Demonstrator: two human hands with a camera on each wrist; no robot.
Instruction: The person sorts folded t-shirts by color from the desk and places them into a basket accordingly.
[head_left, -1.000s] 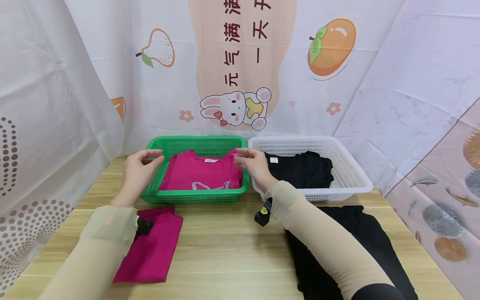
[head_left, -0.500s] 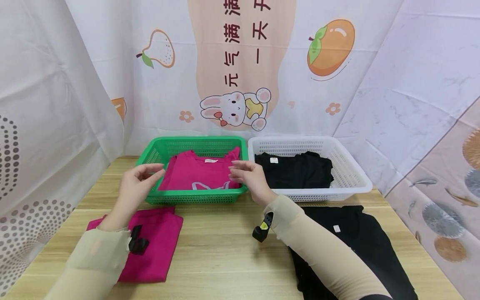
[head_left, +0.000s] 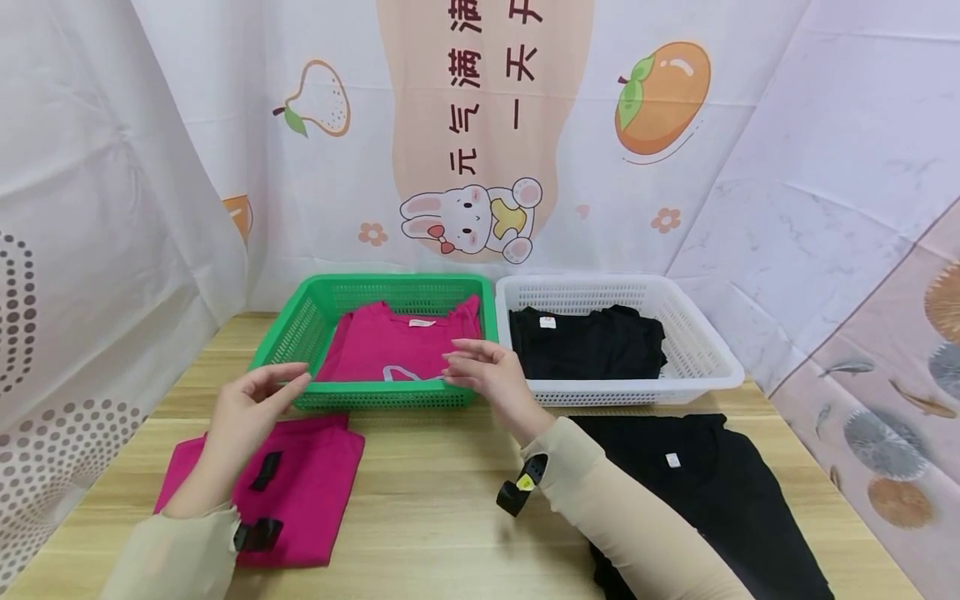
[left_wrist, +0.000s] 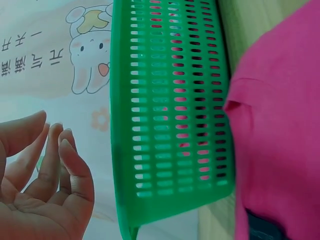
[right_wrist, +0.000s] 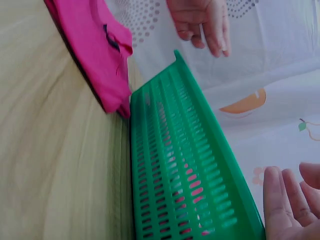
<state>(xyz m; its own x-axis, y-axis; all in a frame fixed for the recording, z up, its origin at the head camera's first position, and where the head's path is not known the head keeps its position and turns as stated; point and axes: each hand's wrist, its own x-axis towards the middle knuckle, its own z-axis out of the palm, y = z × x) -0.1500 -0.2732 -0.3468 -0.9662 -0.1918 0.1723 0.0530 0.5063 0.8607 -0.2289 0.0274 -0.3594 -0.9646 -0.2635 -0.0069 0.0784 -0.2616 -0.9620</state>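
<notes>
My left hand [head_left: 251, 408] hovers at the green basket's front left, over the far part of a folded magenta shirt [head_left: 318, 500] on the table. Its fingers are loosely bent with nothing between them. In front of the basket's right part is my right hand [head_left: 498, 379], fingers extended and holding nothing; it overlaps the front rim in the head view. Inside the green basket [head_left: 375, 396] lies another magenta shirt [head_left: 375, 333] with a white neck label. Both the left wrist and right wrist views show bare fingers beside the basket's perforated wall.
A white basket [head_left: 705, 358] with a folded black garment [head_left: 592, 342] stands right of the green one. A black shirt [head_left: 720, 492] lies on the table at the right, partly under my right forearm. A printed curtain [head_left: 337, 208] hangs behind the baskets.
Both hands have drawn back toward me from the green basket. The left one has also shifted left, uncovering more of the basket's left side. The garments stay where they were.
</notes>
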